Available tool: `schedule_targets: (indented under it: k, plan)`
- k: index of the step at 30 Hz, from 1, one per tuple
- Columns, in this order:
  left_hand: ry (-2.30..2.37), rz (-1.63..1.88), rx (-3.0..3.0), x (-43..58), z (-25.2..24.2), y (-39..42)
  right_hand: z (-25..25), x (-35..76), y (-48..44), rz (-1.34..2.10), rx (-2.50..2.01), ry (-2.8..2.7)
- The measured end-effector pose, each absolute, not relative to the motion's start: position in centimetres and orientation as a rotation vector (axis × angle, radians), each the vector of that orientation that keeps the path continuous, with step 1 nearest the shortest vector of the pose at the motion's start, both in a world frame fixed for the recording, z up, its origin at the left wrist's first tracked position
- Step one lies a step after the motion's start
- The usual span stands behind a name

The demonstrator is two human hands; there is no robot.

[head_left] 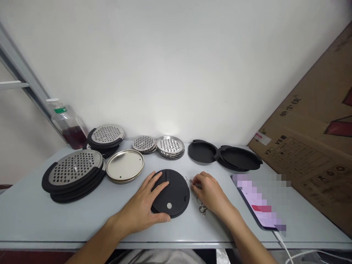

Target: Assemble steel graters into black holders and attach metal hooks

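**My left hand (141, 209) pins the black disc (176, 194), with loose rings close by**

The hand is open, palm down and fingers spread across the disc, which lies on the surface (82, 225) toward its front edge. My right hand (209, 192) sits just beside the disc, fingertips pinched together at what looks like a small metal ring. My fingers hide it, so I can't tell whether I'm gripping it. More small metal rings (202, 210) lie loose just below. They're the main risk: a nudge from my wrist could roll one off the front edge or toward the phone (258, 205). Pressing too hard near the disc's rim could tip it or skid it into the plain steel discs (125, 165). A careless reach could also topple the stacked graters (73, 172).
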State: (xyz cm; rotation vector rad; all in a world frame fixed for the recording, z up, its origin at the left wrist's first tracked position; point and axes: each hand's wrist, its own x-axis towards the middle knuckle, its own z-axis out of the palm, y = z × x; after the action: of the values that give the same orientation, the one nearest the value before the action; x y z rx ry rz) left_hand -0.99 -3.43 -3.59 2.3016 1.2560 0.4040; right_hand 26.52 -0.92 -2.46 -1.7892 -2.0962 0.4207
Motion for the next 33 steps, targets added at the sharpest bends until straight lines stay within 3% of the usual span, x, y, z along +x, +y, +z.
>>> schedule_targets:
  k: [21, 33]
  plan:
    - [1.263, 0.385, 2.304, -1.0, -3.5, -3.4, -2.4, 25.8, -1.5, 0.205, -1.792, -2.366]
    - [1.249, 0.403, 2.298, -1.0, -3.6, -3.4, -3.1, 26.8, -1.3, 0.442, -1.762, -2.114]
